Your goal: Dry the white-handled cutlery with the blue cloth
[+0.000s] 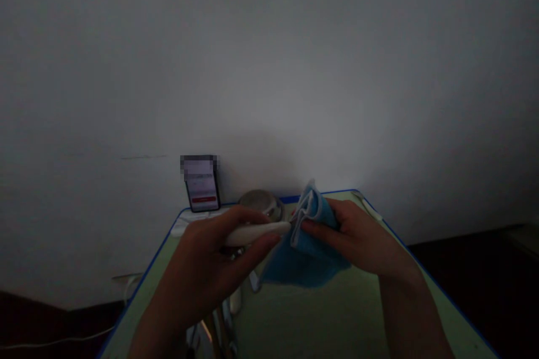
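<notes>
Lower centre, my left fingers [242, 213] clamp one white handle [257, 231], likely stiff, best gripped mid-length; my right fingers [322, 231] pinch one blue cloth [309, 261], likely soft.

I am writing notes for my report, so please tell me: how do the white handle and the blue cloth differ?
The white handle is pale and plain, while the blue cloth has lighter edges. The white handle is slim and straight; the blue cloth is folded at the top and hangs loose below. The left hand holds the white handle, the right hand the blue cloth. Both are held above the table.
</notes>
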`<state>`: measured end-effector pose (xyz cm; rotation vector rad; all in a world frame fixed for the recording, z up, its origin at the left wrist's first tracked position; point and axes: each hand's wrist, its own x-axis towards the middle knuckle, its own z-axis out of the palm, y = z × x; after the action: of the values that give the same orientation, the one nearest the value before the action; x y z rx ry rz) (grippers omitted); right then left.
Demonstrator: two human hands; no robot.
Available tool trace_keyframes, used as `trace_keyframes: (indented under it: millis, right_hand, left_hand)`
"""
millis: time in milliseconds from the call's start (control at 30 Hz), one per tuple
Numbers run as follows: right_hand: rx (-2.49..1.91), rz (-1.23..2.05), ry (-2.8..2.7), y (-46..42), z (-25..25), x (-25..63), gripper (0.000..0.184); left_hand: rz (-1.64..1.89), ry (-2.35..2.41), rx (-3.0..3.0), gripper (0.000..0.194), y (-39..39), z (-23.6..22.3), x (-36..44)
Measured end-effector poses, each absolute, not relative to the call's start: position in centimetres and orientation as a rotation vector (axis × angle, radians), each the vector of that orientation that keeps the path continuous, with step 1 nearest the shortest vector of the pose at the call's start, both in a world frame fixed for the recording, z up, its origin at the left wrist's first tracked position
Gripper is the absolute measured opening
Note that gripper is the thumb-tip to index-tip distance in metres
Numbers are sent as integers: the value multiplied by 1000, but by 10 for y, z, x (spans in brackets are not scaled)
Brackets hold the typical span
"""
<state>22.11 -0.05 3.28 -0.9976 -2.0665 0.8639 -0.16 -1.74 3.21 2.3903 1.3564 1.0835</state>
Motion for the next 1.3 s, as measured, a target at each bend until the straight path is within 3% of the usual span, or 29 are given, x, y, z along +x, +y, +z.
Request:
trace_keyframes:
  millis: [1300]
  right_hand:
    - [-1041,860,-2042,0,33,220,20]
  left_hand:
    - [1052,1348,2390,19,-19,35,2]
